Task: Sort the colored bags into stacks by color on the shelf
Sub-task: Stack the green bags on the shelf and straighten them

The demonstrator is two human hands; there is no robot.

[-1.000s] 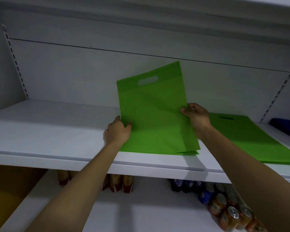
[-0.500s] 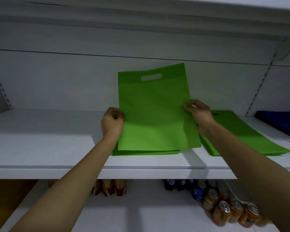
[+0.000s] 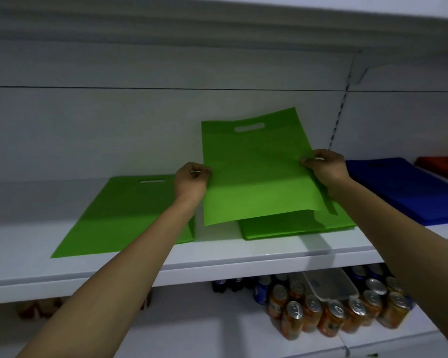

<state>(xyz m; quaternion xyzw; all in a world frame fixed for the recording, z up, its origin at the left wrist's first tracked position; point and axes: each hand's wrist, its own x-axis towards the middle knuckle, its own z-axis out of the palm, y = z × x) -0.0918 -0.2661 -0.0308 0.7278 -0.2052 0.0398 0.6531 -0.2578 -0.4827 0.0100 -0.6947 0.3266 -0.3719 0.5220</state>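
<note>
A white shelf (image 3: 23, 254) runs across the middle of the frame. On its left part a green bag (image 3: 124, 215) lies flat, its cut-out handle toward the back wall. Just right of it the left hand (image 3: 190, 180) has its fingers curled and pinches the left edge of a second green bag (image 3: 256, 177). This held bag stands nearly upright at the centre of the frame, handle slot at the top, lower edge lifted off the shelf. Below and behind its lower edge a green stack (image 3: 295, 226) lies flat on the shelf. The right hand (image 3: 326, 167) pinches the held bag's right edge between thumb and curled fingers. Farther right lies a blue stack (image 3: 409, 189), and at the right edge of the frame a red bag (image 3: 442, 166) shows in part. On the lower shelf, at lower right, stand orange drink cans (image 3: 334, 313) with a clear plastic tray (image 3: 329, 285) resting on some of them.
</note>
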